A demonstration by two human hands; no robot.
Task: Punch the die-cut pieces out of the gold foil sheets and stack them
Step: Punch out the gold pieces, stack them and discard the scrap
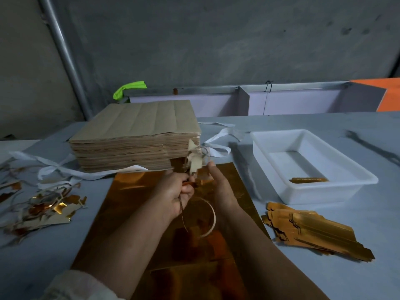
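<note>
A gold foil sheet (129, 204) lies flat on the table under my forearms. Above it, my left hand (175, 195) grips a bundle of thin waste strips (195, 162), one of them curling down in a loop (211, 221). My right hand (218, 182) meets it from the right and pinches the same scrap and a small gold piece. Punched gold pieces (313, 230) lie fanned in a stack at the right. A few more gold pieces (308, 180) sit in the white tray (324, 191).
A thick pile of brown-backed sheets (138, 135) stands behind my hands. Gold and white offcuts (41, 211) litter the table's left side, with white straps (65, 167) near them. A dark wrench (372, 146) lies at the far right.
</note>
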